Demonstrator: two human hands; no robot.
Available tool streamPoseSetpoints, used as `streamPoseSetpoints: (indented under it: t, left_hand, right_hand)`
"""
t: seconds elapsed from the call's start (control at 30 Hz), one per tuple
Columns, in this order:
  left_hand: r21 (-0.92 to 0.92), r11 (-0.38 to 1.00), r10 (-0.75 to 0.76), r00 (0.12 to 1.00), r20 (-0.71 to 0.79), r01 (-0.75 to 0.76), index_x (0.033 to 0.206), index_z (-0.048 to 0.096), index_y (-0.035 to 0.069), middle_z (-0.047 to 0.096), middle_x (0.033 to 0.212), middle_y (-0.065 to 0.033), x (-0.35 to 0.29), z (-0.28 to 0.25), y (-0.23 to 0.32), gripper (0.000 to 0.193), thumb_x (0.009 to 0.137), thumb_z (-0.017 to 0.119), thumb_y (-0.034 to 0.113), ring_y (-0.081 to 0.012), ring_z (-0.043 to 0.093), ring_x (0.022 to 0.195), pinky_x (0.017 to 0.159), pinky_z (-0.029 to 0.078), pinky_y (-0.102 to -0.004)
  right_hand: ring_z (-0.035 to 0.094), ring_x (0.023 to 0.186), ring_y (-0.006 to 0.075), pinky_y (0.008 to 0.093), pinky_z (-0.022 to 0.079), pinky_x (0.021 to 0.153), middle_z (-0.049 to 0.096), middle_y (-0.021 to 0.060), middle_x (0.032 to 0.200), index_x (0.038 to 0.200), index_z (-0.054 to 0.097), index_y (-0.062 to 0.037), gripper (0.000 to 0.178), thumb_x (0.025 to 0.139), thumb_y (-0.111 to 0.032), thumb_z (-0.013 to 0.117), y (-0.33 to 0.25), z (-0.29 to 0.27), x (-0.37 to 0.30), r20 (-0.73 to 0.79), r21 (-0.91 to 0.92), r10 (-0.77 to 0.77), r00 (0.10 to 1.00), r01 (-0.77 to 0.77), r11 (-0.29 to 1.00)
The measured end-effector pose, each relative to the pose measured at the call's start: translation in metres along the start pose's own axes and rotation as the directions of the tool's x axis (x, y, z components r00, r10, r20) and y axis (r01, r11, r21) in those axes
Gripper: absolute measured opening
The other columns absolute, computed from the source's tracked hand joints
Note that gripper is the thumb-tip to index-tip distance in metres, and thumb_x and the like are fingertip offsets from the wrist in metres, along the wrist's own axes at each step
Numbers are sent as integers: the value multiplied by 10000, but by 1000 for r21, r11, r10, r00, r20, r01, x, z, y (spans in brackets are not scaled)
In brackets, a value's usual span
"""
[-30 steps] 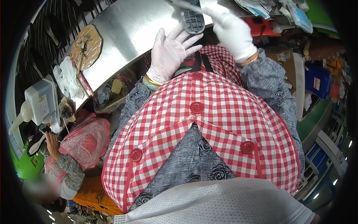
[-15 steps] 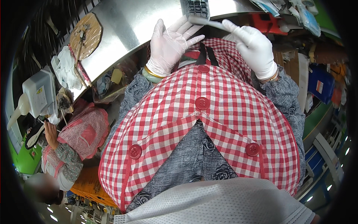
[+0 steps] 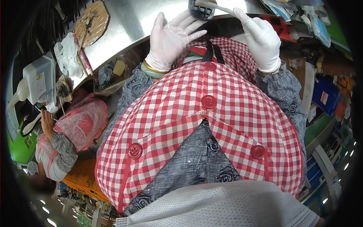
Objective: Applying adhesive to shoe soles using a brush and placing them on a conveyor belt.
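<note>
My left hand [image 3: 166,43], in a thin whitish glove, is palm up with its fingers stretched and spread. Its fingertips meet the near left edge of a black part [image 3: 203,14] with a rounded end and gridded recesses; whether they bear its weight I cannot tell. A slim pale brush [image 3: 224,9], much like a toothbrush, is pinched in my white-gloved right hand [image 3: 261,41]. The brush's head lies over the black part, whose far end is cut off by the upper edge of the view.
A shiny metal worktop [image 3: 124,22] curves across the top. On its left lie a round brown board [image 3: 92,24] and crumpled white gloves [image 3: 70,56]. A co-worker's hand [image 3: 47,123] is at lower left, near a clear plastic box [image 3: 39,81]. A blue container [image 3: 326,94] stands at right.
The black part has turned, so its rounded near end now shows. The brush and my right hand sit slightly farther right, still over the part. My left hand stays spread.
</note>
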State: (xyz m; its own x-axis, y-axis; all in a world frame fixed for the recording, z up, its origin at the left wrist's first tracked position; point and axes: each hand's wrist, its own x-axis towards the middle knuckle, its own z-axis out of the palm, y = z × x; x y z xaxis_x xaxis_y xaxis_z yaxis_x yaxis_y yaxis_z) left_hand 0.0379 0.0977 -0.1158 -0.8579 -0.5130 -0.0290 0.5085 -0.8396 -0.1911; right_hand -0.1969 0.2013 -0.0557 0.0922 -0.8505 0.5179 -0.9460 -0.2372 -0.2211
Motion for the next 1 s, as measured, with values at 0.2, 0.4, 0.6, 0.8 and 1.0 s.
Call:
streamPoseSetpoints:
  t: [0.2,0.4,0.6,0.8,1.0]
  left_hand:
    - [408,912,198,918,-344,-44,1457,175,-103,270,1490,-302,1,10,-11,765,1017,191,523,-463,225,1404,1129,183,-662]
    - [35,999,-1,1000,-22,2,1458,183,-95,284,1491,-289,3,-10,-2,740,1020,173,501,-461,252,1394,1127,220,-643]
    - [-42,999,-30,1000,-1,30,1452,214,-104,239,1509,-300,2,-21,6,784,1010,158,541,-449,226,1408,1158,197,-566]
    - [221,974,83,984,-159,-47,1456,199,-79,317,1469,-279,8,-18,-2,745,1015,205,521,-430,296,1376,1158,203,-560]
    - [426,901,225,925,-305,-79,1449,230,-64,423,1408,-250,16,11,-12,719,1017,214,510,-384,382,1334,1146,251,-522]
  right_hand:
    - [578,661,183,306,511,576,553,8,678,1248,636,-255,505,791,-37,632,-29,0,-2,213,-15,-22,977,26,1000]
    - [548,608,191,315,479,566,553,37,675,1200,682,-179,481,774,39,637,-10,6,-21,81,33,54,995,-57,998]
    - [526,605,118,245,462,592,584,40,738,1253,645,-113,420,865,41,594,-25,18,-40,26,548,379,925,-330,768]
    - [515,805,35,174,419,760,615,-8,955,1331,565,-51,354,981,-67,516,-60,13,-32,492,651,585,645,-719,245]
    - [496,756,38,173,437,705,604,-8,956,1302,595,-59,343,970,-36,511,-39,11,-25,347,600,752,560,-749,281]
